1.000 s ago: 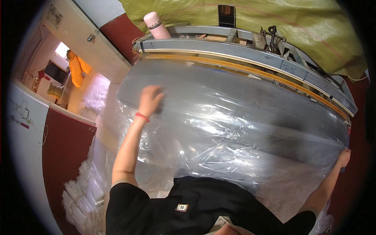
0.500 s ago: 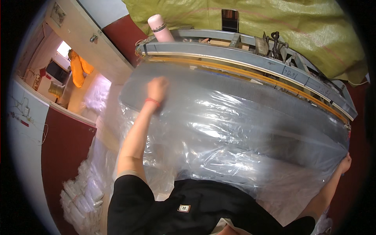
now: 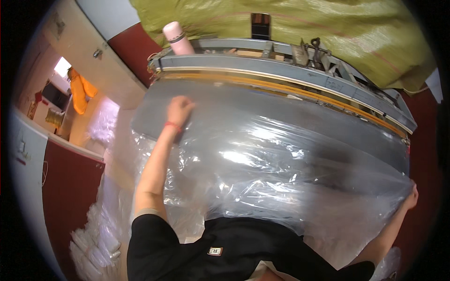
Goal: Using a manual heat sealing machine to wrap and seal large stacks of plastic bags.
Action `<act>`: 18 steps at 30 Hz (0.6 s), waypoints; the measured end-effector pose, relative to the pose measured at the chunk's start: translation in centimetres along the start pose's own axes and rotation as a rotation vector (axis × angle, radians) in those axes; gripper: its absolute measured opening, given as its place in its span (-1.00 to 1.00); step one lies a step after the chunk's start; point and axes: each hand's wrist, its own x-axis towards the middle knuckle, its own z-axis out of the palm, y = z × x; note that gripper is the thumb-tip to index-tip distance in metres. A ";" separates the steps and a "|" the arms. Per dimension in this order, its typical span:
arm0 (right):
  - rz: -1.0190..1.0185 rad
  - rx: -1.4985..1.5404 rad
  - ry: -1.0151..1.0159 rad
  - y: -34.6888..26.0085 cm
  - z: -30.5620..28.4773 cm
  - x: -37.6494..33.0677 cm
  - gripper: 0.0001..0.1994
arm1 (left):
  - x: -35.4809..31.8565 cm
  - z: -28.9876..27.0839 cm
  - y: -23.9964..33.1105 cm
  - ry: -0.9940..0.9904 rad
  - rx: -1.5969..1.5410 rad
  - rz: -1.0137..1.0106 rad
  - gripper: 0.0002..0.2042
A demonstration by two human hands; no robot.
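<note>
A wide sheet of clear plastic film [image 3: 262, 187] lies across a grey work surface [image 3: 225, 96], wrinkled and shiny, and hangs toward my body. My left hand [image 3: 179, 110], with a red band at the wrist, is over the left part of the surface. Its fingers are curled in and appear to pinch the film's edge; slight blur softens the fingertips. At the far right corner, my right hand [image 3: 411, 197] grips the film's other end, pulling it into taut creases.
Behind the surface runs a long grey metal bar [image 3: 281, 64] with orange strips [image 3: 262, 83]. A pink bottle [image 3: 179, 40], a phone-like dark rectangle [image 3: 260, 26] and yellow-green woven sheeting [image 3: 351, 37] are beyond. Bundled plastic [image 3: 96, 243] lies at lower left, near an open door [image 3: 96, 51].
The whole view has shifted slightly, so the bench and bottle appear farther left. My left hand has moved slightly nearer me relative to the bench. My right hand still grips the film's right end.
</note>
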 end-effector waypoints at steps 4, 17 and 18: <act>0.133 -0.389 0.047 -5.2 5.1 -0.1 -0.74 | 2.7 -0.7 0.6 0.152 -0.046 -0.067 -0.85; -0.050 0.038 -0.008 -1.3 25.5 0.4 -0.78 | 9.7 5.5 -15.8 0.433 -0.604 -0.359 -0.89; -0.048 0.030 -0.001 -2.0 25.9 0.1 -0.78 | 10.1 5.9 -15.9 0.400 -0.677 -0.347 -0.88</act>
